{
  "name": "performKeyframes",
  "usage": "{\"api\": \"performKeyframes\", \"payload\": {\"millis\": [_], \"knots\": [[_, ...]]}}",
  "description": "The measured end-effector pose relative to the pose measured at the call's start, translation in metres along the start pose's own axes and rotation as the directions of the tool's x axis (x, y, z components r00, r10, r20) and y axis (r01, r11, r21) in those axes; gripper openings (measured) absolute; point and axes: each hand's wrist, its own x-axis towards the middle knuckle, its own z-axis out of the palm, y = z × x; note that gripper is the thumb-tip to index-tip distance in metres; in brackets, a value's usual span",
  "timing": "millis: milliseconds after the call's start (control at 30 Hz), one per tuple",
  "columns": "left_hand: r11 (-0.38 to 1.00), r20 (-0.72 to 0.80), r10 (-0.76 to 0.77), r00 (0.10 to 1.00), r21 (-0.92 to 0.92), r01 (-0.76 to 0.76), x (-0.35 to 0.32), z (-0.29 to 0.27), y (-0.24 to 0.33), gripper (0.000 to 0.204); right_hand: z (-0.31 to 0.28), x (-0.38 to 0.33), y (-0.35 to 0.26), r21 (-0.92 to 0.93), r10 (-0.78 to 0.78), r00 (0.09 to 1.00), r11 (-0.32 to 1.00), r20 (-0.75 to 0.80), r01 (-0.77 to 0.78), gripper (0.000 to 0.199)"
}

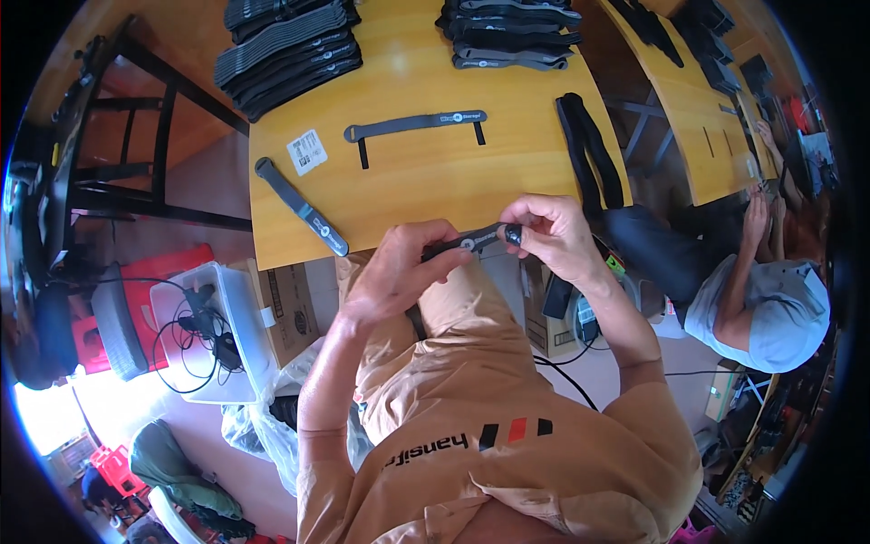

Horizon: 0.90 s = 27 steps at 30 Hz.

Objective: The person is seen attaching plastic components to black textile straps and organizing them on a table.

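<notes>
Between my two hands, just off the table's near edge, stretches a dark grey strap (476, 241) with white print. My left hand (399, 272) pinches one end between thumb and fingers. At the other end, the thumb and forefinger of my right hand (555, 238) are closed on the strap; a small shiny black piece shows at these fingertips, and I cannot make out what it is. A second grey strap (417, 125) lies across two short black strips on the table. To the left rests another grey strap (304, 208), slanted, its end at the near edge.
The yellow wooden table (399, 195) bears a stack of straps (290, 59) far left and another stack (517, 36) far right. A folded black band (589, 150) and a white label (306, 150) lie there too. A clear bin (217, 335) stands left; a co-worker (761, 313) sits right.
</notes>
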Motion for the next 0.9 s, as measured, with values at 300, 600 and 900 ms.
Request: {"api": "performKeyframes", "payload": {"millis": [300,600,900], "knots": [[0.998,-0.127,-0.021,0.992,0.064,0.030,-0.011,-0.077,-0.021,0.013,-0.029,0.025,0.023,0.059,-0.043,0.973,0.997,-0.227,0.058,0.007],[0.997,-0.412,-0.075,0.908,-0.035,0.066,0.038,-0.110,-0.029,0.013,-0.028,0.087,0.033,0.114,-0.030,0.935,0.991,-0.354,0.075,0.008],[0.984,-0.535,-0.014,0.845,0.142,0.106,0.077,-0.123,-0.037,0.011,-0.034,0.126,0.052,0.021,-0.095,0.900,0.993,-0.425,0.115,0.006]]}}
